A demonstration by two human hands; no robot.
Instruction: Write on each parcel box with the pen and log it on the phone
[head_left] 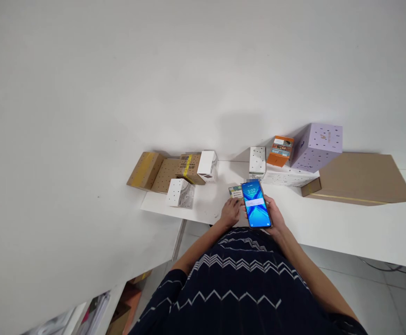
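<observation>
A smartphone [256, 204] with a lit blue lock screen is gripped in my right hand [275, 215], tilted slightly and facing up. Just left of it, my left hand [230, 213] has its fingers curled at the near edge of a small patterned box [236, 191] with printed text. The phone hides part of that small box, and the undersides of my left fingers do not show. Behind the phone stands a white spotted box [257, 160]. An orange box [280, 150] sits beside it, on top of a long white spotted box [289, 177].
A tall lavender box [319, 146] and a large brown carton [359, 179] stand to the right on the white table [349, 225]. Leftward are an open brown box [168, 174], a taped carton [188, 167] and two white boxes [180, 193]. A wall [203, 70] rises behind.
</observation>
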